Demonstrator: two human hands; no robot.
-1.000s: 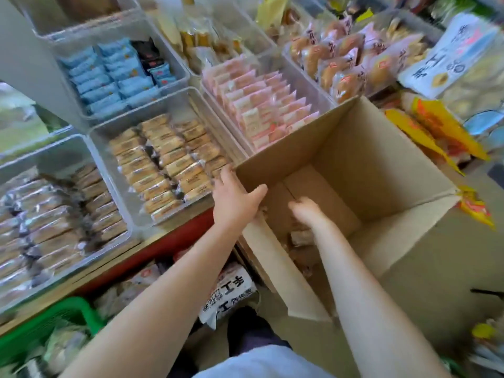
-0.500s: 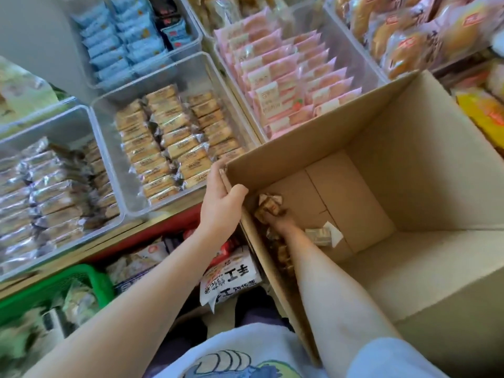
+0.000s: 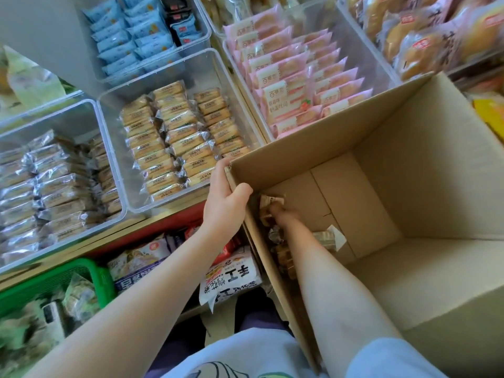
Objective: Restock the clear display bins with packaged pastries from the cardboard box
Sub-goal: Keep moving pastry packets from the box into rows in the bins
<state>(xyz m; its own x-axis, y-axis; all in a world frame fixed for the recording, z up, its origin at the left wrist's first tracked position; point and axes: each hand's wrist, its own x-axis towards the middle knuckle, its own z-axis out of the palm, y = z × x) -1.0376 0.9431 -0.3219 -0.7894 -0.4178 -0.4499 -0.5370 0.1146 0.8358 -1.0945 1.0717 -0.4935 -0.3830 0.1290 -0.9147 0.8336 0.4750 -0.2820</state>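
An open cardboard box (image 3: 403,148) fills the right half of the view. My left hand (image 3: 225,196) grips its near left corner, thumb inside the rim. My right hand (image 3: 281,212) reaches deep into the box's left bottom corner and closes on a tan packaged pastry (image 3: 268,201); the fingers are blurred. More wrapped pastries (image 3: 324,238) lie on the box floor by my forearm. Left of the box stands a clear display bin (image 3: 196,69) holding rows of the same tan pastries (image 3: 174,143).
Other clear bins surround it: silver-wrapped cakes (image 3: 54,186) at left, blue packets (image 3: 128,31) behind, pink packets (image 3: 297,77) and round buns (image 3: 425,36) at the back right. Below the shelf edge sit a green basket (image 3: 60,276) and bagged goods (image 3: 231,276).
My right hand went from the box's opening down to its left bottom corner and took hold of a pastry. The view moved closer and lower. My left hand stays on the box corner.
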